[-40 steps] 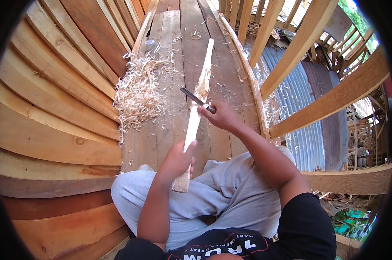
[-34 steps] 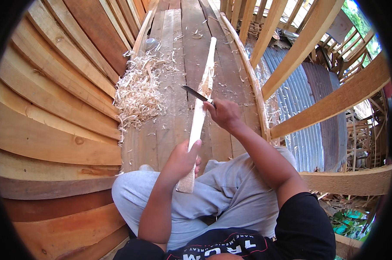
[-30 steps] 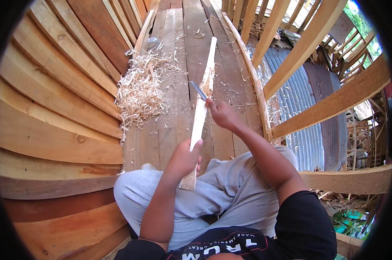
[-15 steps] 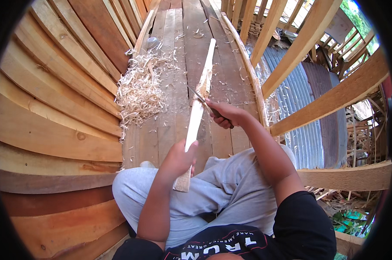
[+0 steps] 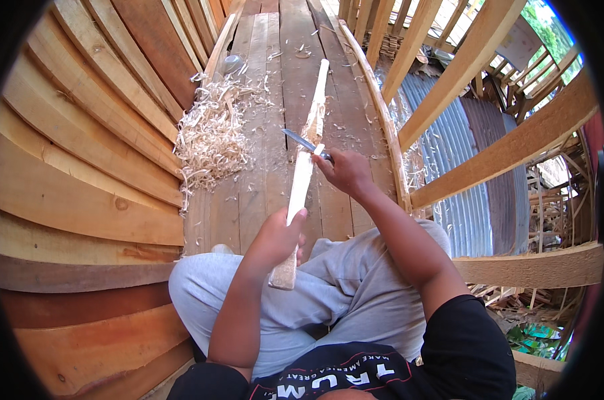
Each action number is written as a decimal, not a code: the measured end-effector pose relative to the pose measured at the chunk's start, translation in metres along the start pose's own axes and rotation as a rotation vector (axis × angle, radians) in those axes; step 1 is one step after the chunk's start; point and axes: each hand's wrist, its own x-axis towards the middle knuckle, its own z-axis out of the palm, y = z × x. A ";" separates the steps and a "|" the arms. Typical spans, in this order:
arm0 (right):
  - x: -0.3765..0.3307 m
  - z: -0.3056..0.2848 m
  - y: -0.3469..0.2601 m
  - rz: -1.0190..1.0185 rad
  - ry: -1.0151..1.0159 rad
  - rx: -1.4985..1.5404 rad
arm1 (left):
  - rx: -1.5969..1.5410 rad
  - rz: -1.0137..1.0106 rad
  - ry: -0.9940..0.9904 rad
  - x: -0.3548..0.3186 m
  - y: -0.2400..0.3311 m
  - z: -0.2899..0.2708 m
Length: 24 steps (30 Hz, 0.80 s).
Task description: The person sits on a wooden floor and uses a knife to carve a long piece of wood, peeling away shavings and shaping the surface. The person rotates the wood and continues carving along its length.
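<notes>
A long pale piece of wood [image 5: 303, 179], partly carved, slants away from my lap over the floor. Its far half is narrower and rougher, with a ragged, darker patch near the middle. My left hand [image 5: 275, 239] is wrapped round its near part, just above the squared butt end over my leg. In my right hand [image 5: 346, 172] is a knife [image 5: 298, 139], its blade lying across the wood's middle and pointing to the left. The fingers hide most of the knife's handle. A small pale sliver stands by the blade.
Curled wood shavings [image 5: 215, 137] lie heaped at the left, beside a small clear container [image 5: 232, 63]. The plank floor [image 5: 248, 207] runs ahead between a board wall [image 5: 82, 180] and a slatted railing [image 5: 462, 77]. Corrugated metal sheets [image 5: 448, 153] lie beyond the railing.
My right hand has turned and moved slightly nearer the wood, and the blade now lies flatter across it. A small sliver shows at the blade. My left hand keeps its grip.
</notes>
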 end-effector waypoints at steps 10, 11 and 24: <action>0.012 -0.004 -0.018 0.448 -0.415 0.412 | 0.068 0.005 0.044 0.002 -0.005 -0.004; 0.013 -0.011 -0.022 0.511 -0.484 0.474 | 0.065 0.002 0.040 0.002 -0.004 -0.005; 0.014 0.002 -0.007 0.141 -0.244 0.142 | 0.138 0.003 0.058 -0.002 0.001 -0.003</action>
